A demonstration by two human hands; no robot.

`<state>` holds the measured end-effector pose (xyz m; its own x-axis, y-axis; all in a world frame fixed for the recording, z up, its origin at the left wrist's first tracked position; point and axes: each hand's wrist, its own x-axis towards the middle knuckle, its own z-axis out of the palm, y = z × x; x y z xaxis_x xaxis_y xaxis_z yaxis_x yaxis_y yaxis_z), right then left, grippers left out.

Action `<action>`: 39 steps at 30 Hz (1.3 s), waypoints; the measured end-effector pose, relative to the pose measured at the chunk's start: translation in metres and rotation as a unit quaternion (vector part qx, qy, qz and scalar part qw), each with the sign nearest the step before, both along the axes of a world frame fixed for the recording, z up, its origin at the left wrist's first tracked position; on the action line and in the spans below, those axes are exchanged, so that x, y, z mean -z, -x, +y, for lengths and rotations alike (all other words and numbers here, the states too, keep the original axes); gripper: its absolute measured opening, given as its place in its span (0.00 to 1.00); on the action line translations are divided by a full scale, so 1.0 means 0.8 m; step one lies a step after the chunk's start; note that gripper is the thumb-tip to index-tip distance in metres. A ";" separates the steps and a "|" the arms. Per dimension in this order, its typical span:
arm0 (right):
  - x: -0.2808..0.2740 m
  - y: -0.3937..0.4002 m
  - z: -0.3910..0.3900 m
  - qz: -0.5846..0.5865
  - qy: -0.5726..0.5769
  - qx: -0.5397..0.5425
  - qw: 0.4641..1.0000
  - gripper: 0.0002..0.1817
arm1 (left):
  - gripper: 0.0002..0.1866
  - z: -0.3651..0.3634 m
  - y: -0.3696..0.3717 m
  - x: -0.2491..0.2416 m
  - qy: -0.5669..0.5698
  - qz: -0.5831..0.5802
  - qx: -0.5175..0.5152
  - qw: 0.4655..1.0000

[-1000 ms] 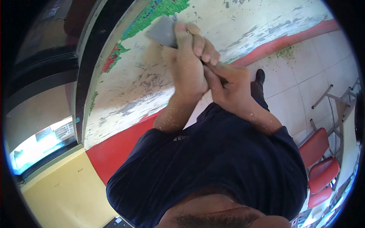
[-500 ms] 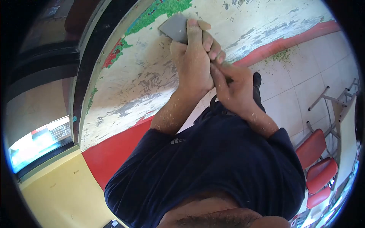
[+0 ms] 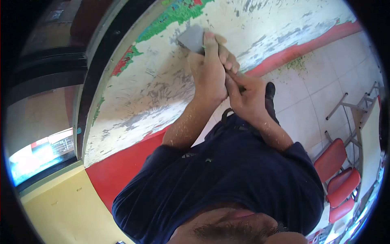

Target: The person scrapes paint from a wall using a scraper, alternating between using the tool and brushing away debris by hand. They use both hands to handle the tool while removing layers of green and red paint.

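A scraper with a flat grey blade [image 3: 192,38] lies against the wall [image 3: 134,95], just below a strip of green paint [image 3: 170,22]. My left hand [image 3: 209,73] is closed around the scraper, its thumb extended along the blade. Just to the right and nearer my body, my right hand [image 3: 245,93] is closed and pressed against the left hand's fingers, at the scraper's rear end. Both hands hide the handle. Pale flakes speckle my forearms. A small green paint chip [image 3: 208,160] shows over my dark shirt.
A dark window frame [image 3: 83,65] runs along the left. Red paint [image 3: 118,171] covers the lower wall. Green chips [image 3: 297,64] are scattered on the tiled floor [image 3: 329,95]. Red-seated chairs [image 3: 331,158] with metal legs stand at the right. My black shoe [image 3: 270,91] is beyond my right hand.
Both hands and the scraper have shifted slightly down and right in view, with the blade still at the wall. A green chip now appears over my shirt. The camera view has shifted a little.
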<state>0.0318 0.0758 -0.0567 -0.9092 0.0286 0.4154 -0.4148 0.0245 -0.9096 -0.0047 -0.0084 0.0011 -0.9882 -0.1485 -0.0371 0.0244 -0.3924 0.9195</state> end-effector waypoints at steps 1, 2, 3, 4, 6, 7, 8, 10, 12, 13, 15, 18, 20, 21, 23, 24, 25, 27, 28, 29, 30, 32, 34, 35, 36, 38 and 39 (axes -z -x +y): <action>-0.001 -0.008 0.000 -0.035 -0.006 -0.013 0.999 0.06 | 0.18 0.002 -0.007 -0.002 0.004 -0.019 -0.007 1.000; -0.008 -0.003 -0.001 -0.036 0.024 -0.016 0.999 0.06 | 0.15 0.006 -0.004 -0.017 0.007 -0.009 0.003 1.000; -0.012 -0.003 0.000 -0.041 0.017 -0.018 0.999 0.07 | 0.16 0.005 -0.005 -0.018 0.004 0.000 0.000 1.000; -0.015 -0.002 0.001 -0.042 0.012 -0.018 0.999 0.07 | 0.17 0.005 -0.001 -0.017 0.002 0.013 -0.001 1.000; -0.014 -0.010 0.006 -0.053 0.010 -0.023 0.998 0.08 | 0.14 0.008 -0.009 -0.014 -0.003 -0.007 0.013 1.000; -0.012 -0.005 0.007 -0.049 0.007 -0.019 0.999 0.08 | 0.15 0.008 -0.003 -0.008 -0.011 -0.007 0.012 1.000; -0.009 -0.003 0.007 -0.049 0.004 -0.018 0.999 0.09 | 0.17 0.007 0.003 0.001 -0.019 -0.012 0.009 1.000; -0.016 -0.002 0.007 -0.070 0.038 -0.023 0.997 0.10 | 0.18 0.010 0.004 -0.008 -0.027 -0.014 0.004 1.000; -0.023 0.005 0.007 -0.053 0.015 -0.017 0.998 0.10 | 0.18 0.010 0.011 -0.020 -0.009 0.003 0.008 1.000; -0.025 0.006 0.008 -0.045 0.006 -0.015 0.999 0.10 | 0.18 0.010 0.011 -0.024 0.001 0.011 0.007 1.000; -0.009 -0.005 0.008 -0.031 0.037 -0.004 0.999 0.10 | 0.16 0.015 -0.004 -0.006 -0.015 -0.024 0.016 0.999; -0.005 -0.008 0.011 -0.058 0.033 -0.002 0.998 0.10 | 0.16 0.017 -0.002 -0.006 -0.005 -0.023 0.022 0.999; -0.010 0.000 0.011 -0.077 0.028 -0.009 0.997 0.10 | 0.15 0.019 0.005 -0.014 0.002 -0.001 0.021 1.000; -0.010 -0.001 0.008 -0.089 0.037 -0.014 0.995 0.10 | 0.15 0.019 0.003 -0.017 0.004 0.001 0.020 1.000; -0.007 0.000 0.008 -0.073 0.045 -0.012 0.996 0.09 | 0.15 0.018 0.003 -0.017 -0.006 -0.005 0.024 1.000; -0.003 -0.004 0.009 -0.050 0.044 -0.005 0.998 0.09 | 0.14 0.016 -0.002 -0.007 -0.018 -0.018 0.030 0.999; -0.001 -0.005 0.011 -0.028 0.041 0.001 0.999 0.09 | 0.14 0.016 -0.003 -0.002 -0.032 -0.032 0.034 0.998; -0.004 -0.007 0.014 -0.059 0.013 -0.010 0.998 0.09 | 0.15 0.014 0.002 -0.003 -0.018 -0.013 0.020 1.000; -0.007 -0.002 0.011 -0.053 0.026 -0.007 0.998 0.08 | 0.16 0.015 0.006 -0.004 -0.014 0.003 0.014 1.000; -0.010 -0.003 0.011 -0.054 0.040 -0.008 0.998 0.08 | 0.15 0.016 0.001 -0.001 -0.032 -0.007 0.012 0.999; -0.012 -0.007 0.015 -0.059 0.031 -0.016 0.998 0.08 | 0.15 0.016 -0.003 0.000 -0.047 -0.017 0.012 0.999; -0.006 -0.006 0.018 -0.050 0.027 -0.024 0.998 0.07 | 0.15 0.015 0.000 -0.001 -0.033 -0.005 0.010 0.999; -0.008 -0.001 0.017 -0.038 0.027 -0.023 0.999 0.07 | 0.15 0.018 0.004 -0.004 0.014 0.025 -0.001 1.000; -0.022 0.011 0.015 -0.028 0.028 -0.019 0.999 0.07 | 0.13 0.021 0.006 -0.013 0.017 0.031 0.002 0.999; -0.030 0.016 0.015 -0.018 0.028 -0.019 0.999 0.07 | 0.12 0.022 0.008 -0.028 0.020 0.037 0.002 0.999; -0.018 0.003 0.019 -0.013 0.002 -0.015 1.000 0.07 | 0.10 0.017 0.001 -0.024 0.006 0.038 0.015 0.999; -0.008 -0.001 0.018 -0.003 -0.008 -0.008 1.000 0.07 | 0.13 0.015 0.000 -0.012 0.013 0.020 0.005 1.000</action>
